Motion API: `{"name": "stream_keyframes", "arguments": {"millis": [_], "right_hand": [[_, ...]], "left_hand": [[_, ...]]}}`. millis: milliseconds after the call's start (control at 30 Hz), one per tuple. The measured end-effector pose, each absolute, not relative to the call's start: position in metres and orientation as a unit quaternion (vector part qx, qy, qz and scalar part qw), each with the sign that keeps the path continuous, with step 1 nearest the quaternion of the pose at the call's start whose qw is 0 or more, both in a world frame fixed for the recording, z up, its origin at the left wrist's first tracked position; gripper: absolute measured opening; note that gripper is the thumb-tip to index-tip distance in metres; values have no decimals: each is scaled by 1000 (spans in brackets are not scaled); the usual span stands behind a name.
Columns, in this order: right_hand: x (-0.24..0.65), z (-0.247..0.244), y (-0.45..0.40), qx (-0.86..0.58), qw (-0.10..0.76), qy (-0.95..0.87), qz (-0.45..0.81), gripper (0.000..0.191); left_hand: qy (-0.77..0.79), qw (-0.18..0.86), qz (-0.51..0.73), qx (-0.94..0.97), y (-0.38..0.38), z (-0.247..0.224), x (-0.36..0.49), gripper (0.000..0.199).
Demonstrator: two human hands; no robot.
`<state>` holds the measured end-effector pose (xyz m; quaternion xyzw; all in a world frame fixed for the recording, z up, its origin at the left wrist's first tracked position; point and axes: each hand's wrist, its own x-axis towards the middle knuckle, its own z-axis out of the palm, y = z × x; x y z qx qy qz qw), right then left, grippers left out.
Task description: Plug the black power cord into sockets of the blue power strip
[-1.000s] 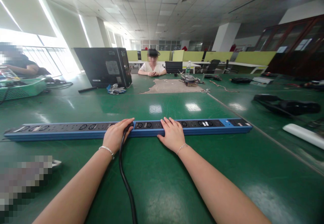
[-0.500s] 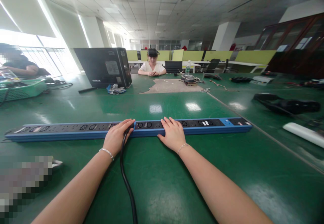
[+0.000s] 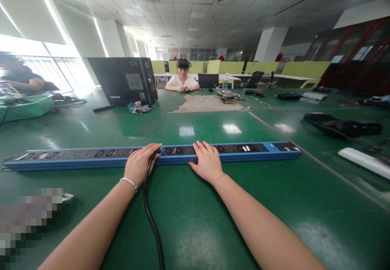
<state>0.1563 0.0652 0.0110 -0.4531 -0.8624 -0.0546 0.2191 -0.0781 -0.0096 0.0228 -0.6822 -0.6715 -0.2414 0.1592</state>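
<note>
A long blue power strip (image 3: pixel 173 160) with a row of black sockets lies across the green table. My left hand (image 3: pixel 140 162) is closed round the plug of a black cable (image 3: pixel 152 221) at the strip's middle; the fingers hide most of the plug. From there the cable runs down to the bottom edge of the view. To the right, my right hand (image 3: pixel 207 160) rests on the strip with its fingers spread over the top and its thumb at the near side.
On the green table (image 3: pixel 183 205) stand a black computer case (image 3: pixel 122 81), gloves (image 3: pixel 138 107) and a green basket (image 3: pixel 27 106). A black object (image 3: pixel 344 125) and a white bar (image 3: pixel 365 160) lie right. One person (image 3: pixel 183 79) sits opposite, another (image 3: pixel 22 77) at far left.
The view has shifted very slightly. Both hands keep their places on the strip, and nothing else has clearly moved.
</note>
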Motion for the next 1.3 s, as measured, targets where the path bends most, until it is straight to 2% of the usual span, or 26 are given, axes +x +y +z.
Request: {"name": "stream_keyframes", "arguments": {"millis": [333,633,733,867,1000,1167,1300], "right_hand": [[156,10,66,-454,218,-862,-55,64],[156,10,66,-454,220,-862,-53,63],[156,10,66,-453,225,-861,-56,63],[156,11,66,-451,223,-862,-58,63],[157,11,66,-451,220,-863,-59,63],[157,11,66,-449,222,-863,-62,63],[157,11,66,-451,216,-864,-62,63]], "left_hand": [[-696,104,-229,-672,-1,26,-86,37],[-673,122,-256,-683,-2,19,-85,32],[-676,113,-312,-658,-1,19,-81,31],[-704,123,-445,-540,-2,25,-89,36],[-742,150,-489,-433,-14,34,-123,41],[-795,114,-409,-434,-32,35,-170,36],[-806,67,-348,-474,-35,32,-184,39]]}}
